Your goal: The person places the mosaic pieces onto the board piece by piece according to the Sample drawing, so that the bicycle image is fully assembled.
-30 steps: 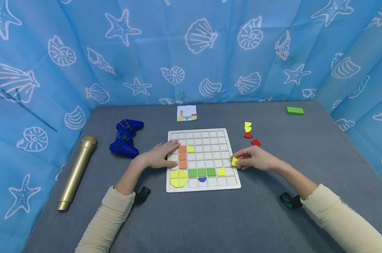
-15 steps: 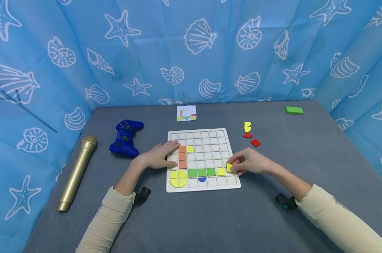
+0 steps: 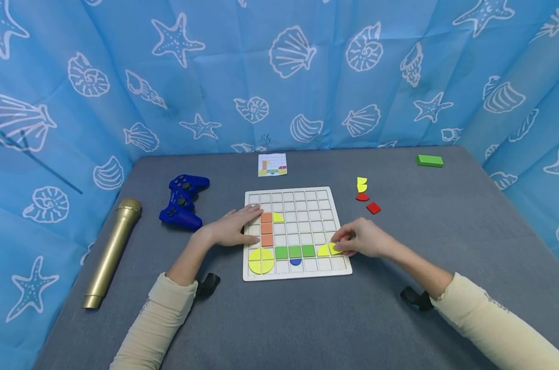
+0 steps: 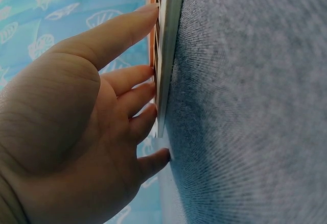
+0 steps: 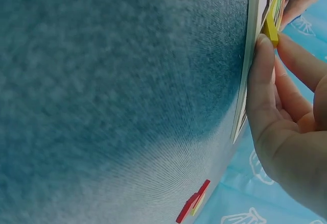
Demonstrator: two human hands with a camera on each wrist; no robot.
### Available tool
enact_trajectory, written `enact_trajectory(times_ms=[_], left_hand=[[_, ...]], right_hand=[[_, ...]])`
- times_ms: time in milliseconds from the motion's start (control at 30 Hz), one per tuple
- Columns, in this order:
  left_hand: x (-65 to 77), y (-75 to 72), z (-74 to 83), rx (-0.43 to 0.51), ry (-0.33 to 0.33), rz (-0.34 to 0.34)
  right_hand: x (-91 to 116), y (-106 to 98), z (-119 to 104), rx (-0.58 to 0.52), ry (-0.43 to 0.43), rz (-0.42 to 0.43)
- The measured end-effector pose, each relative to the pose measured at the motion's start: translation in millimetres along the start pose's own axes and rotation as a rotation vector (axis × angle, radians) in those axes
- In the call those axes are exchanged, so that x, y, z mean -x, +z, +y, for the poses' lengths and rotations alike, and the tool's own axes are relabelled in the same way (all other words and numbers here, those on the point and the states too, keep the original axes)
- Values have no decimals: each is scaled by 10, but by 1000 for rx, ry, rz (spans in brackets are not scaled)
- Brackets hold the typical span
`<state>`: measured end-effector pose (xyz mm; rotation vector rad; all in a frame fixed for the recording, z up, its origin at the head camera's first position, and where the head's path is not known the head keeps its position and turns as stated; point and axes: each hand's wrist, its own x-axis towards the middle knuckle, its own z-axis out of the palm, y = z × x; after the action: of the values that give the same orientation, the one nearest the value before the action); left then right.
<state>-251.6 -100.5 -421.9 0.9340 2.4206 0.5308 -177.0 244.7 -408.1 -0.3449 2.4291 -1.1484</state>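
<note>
A white grid board lies mid-table with coloured tiles in its cells. My right hand pinches a yellow quarter-circle tile between thumb and finger, tilted at the board's right side, beside another yellow quarter-circle. My left hand rests with spread fingers on the board's left edge, next to a column of orange squares. Also on the board are a yellow circle of quarter pieces, a row of green squares, a blue half-circle and a yellow quarter.
Behind the board lies a pattern card. Right of it are loose yellow tiles, a red rounded tile and a red square. A green block is far right; a blue game controller and gold microphone stand left.
My right hand has moved left from the board's right edge with the yellow tile, which has turned and now sits against the neighbouring yellow quarter. The left hand has stayed put.
</note>
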Motion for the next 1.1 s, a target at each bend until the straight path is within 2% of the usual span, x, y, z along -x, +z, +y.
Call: enact_trajectory(times_ms=[200,367,667,900,1100], left_hand=[[-3,-4,-3,0,-1,2],[-6,2,-10,-10,3,4],[9,-6,8,8,1,4],[10,-8,10,10,6,0],[8,-7,3,6,9,2]], right_hand=[[16,11,-14,50,-4,20],[22,5,-18,45,-13,14],[22,-25,22,-8,-4,1],[30,-97,49,-131,58,-57],[33,-148,72,-174,59,-70]])
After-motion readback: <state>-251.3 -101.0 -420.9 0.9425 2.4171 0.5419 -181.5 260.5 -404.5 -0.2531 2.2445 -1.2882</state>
